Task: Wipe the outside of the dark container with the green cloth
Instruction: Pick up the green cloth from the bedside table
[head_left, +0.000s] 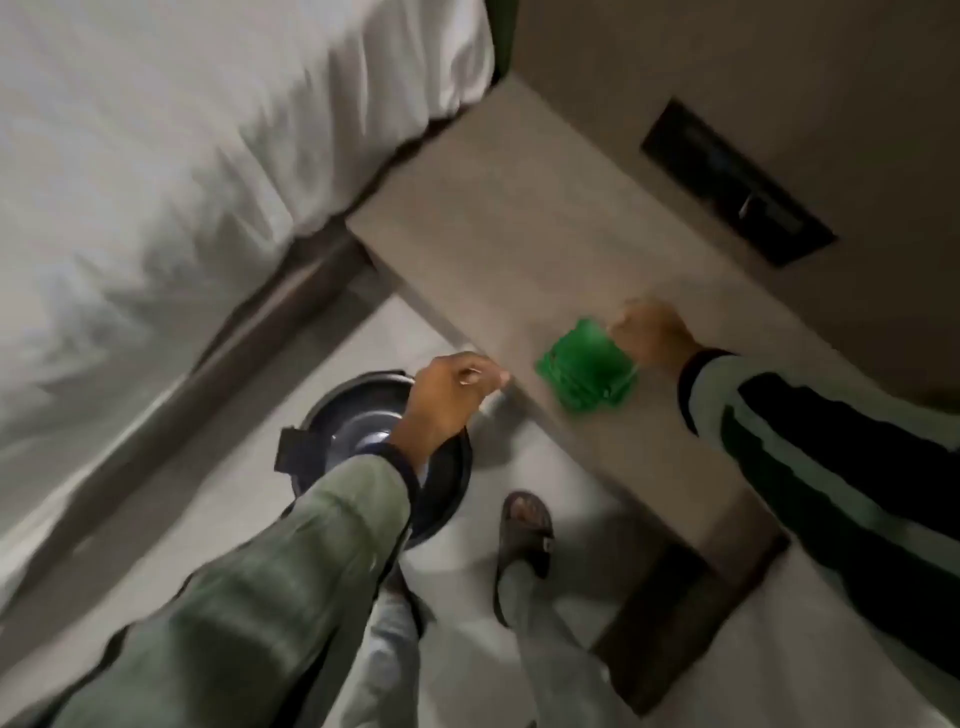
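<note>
The wiping looks not yet begun — the green cloth (587, 371) lies on the shelf (519, 249) right of centre, the right hand (652, 332) pinching its edge. The dark container (363, 426) sits on the floor at lower centre, the left hand (447, 400) loosely curled above it — whether it grips the rim I cannot tell.

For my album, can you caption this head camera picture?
Right hand grips the green cloth on the shelf; left hand hovers over the dark container.
</note>
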